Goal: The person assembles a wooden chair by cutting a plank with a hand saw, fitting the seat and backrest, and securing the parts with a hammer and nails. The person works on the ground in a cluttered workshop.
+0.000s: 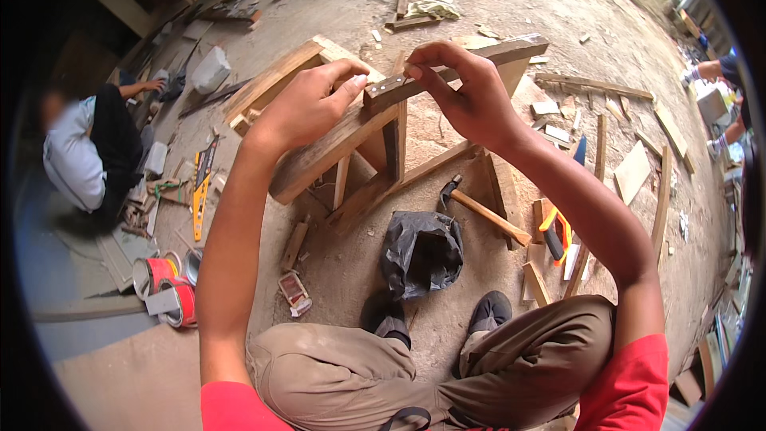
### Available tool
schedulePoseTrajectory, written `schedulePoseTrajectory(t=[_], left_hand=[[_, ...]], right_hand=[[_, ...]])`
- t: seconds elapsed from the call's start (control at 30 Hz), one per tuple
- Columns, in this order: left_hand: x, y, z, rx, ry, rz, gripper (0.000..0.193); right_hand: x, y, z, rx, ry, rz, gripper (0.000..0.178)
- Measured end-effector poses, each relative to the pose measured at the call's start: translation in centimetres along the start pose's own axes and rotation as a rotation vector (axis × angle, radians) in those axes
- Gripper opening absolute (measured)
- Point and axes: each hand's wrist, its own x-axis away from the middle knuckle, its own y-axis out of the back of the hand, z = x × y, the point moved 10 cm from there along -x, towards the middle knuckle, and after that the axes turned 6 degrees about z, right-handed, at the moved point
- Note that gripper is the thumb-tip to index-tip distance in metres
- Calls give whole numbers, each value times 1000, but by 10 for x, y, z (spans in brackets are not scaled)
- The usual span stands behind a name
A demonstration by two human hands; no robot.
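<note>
Brown timber frame (pixel 331 153), standing on a dirt floor (pixel 343 251) in front of a person's bent knees, seen from above. Across its top lies a dark wooden bar (pixel 504 50), with small pale dots, possibly nail heads, at its near end. The left hand (pixel 299 108) is just beside that end, its thumb and forefinger nearly meeting; whether they hold anything cannot be told. The right hand (pixel 472 94) has its fingers drawn into a pinch at the bar's upper face; anything between them is too small to make out.

If the bar is merely resting there, a sideways nudge could slide it out of line. Nails crowded near the end could split the wood. A hammer (pixel 488 215) lies on the floor beside a black plastic bag (pixel 399 249); swung with fingers this close, it could bruise them.
</note>
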Motion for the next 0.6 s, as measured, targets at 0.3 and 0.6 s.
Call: schedulePoseTrajectory(t=[0.3, 0.6], left_hand=[[20, -18, 1, -55, -82, -267, 41], [18, -28, 21, 188, 57, -132, 40]], right_hand=[[-3, -26, -32, -171, -49, 13, 13], [15, -26, -17, -85, 262, -60, 16]])
